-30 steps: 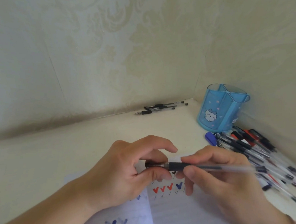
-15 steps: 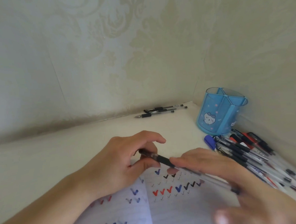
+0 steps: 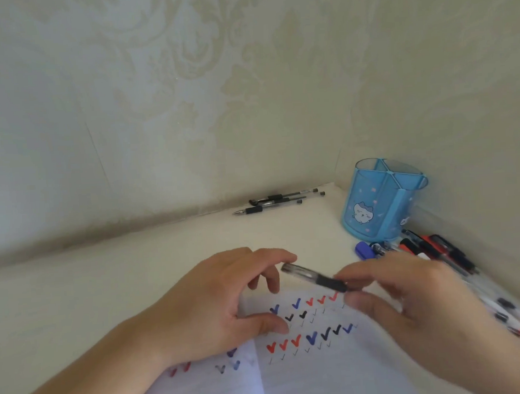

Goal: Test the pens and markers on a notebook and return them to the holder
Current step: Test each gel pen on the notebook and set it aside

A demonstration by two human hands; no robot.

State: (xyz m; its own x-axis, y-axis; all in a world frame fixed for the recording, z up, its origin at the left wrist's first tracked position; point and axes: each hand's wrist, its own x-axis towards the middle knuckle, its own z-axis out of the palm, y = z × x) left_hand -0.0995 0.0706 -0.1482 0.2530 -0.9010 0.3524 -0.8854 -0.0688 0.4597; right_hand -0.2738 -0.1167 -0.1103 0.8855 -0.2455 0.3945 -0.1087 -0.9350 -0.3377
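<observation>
Just right hand [image 3: 411,303] pinching pen [image 3: 315,277] above notebook [image 3: 324,372].

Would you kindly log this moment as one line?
right hand: holds pen over notebook | left hand: open, off pen | holder: no pens visible | loose pens: beside holder

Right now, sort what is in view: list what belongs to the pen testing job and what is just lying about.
Belongs to the job:
- black-grip clear pen, held by the right hand
- left hand, letting go
- white lined notebook with coloured ticks
- blue plastic pen holder
- heap of pens and markers

Lying about:
- patterned cream wall
- three black pens by the wall, possibly rejects
</observation>
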